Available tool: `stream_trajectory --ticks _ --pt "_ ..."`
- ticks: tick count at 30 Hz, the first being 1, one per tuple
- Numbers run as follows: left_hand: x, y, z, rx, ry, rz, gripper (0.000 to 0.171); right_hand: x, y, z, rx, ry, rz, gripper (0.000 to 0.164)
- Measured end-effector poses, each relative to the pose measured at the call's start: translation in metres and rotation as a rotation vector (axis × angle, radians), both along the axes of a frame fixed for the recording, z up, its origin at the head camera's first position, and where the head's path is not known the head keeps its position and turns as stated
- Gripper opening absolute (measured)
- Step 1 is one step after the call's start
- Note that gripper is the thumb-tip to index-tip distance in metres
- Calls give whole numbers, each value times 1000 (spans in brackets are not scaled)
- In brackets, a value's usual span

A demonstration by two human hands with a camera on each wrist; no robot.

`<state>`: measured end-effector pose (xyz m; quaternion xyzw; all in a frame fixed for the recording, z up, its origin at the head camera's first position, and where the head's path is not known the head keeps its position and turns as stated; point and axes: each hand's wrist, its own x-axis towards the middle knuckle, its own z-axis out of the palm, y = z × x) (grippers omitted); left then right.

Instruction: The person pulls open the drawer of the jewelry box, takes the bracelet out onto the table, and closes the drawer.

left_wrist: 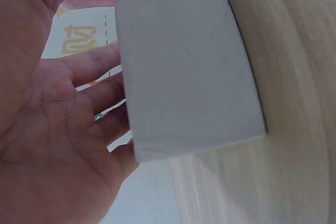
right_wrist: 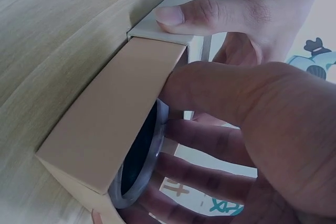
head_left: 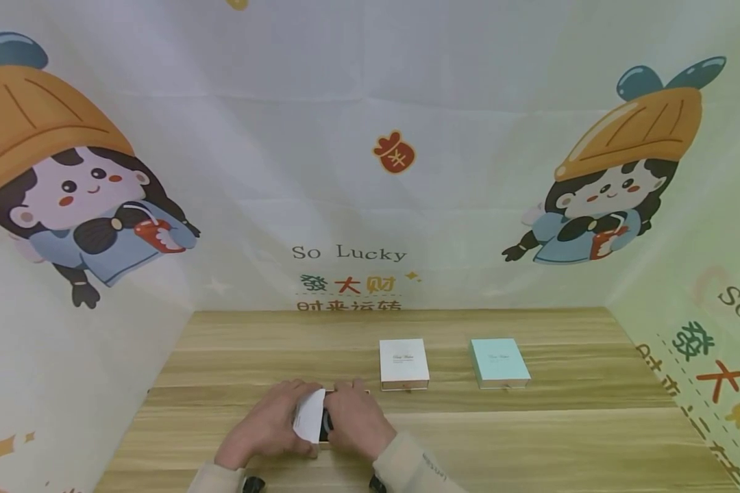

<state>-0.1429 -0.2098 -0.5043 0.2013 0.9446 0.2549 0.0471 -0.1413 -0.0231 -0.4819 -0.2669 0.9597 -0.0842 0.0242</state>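
Note:
A white box sleeve [left_wrist: 186, 72] is held in my left hand [head_left: 271, 421], thumb on one side and fingers along the other. In the head view the sleeve stands tilted beside a small peach drawer [right_wrist: 113, 108]. The drawer's end meets the sleeve in the right wrist view. Inside the drawer, a pale translucent ring [right_wrist: 158, 129], like a bangle, surrounds something dark. My right hand [head_left: 358, 421] grips the drawer from above, thumb inside its near wall and a fingertip [right_wrist: 96, 217] round its outer end. The other right fingertips are hidden behind the ring.
A white box [head_left: 403, 363] and a mint-green box [head_left: 499, 361] sit farther back to the right on the wood-grain table [head_left: 561, 445]. Printed cloth [head_left: 456, 205] hangs behind the table and along both sides.

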Motion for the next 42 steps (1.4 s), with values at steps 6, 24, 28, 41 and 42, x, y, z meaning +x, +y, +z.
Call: stream_trajectory --ticks 6,24,28,41,42 --pt "0 0 -1 3 -15 1 98 -3 3 1 -17 -21 17 35" --pt "-1 0 1 -16 -18 -2 98 -10 33 6 -284 -55 37 44" --pt "0 1 1 -20 -12 3 97 -10 42 10 -357 -39 55 41" --pt "-1 0 1 -4 -32 4 98 16 59 13 -459 8 195 37" --pt "-1 1 1 -3 -30 4 98 19 60 14 -463 9 216 36"
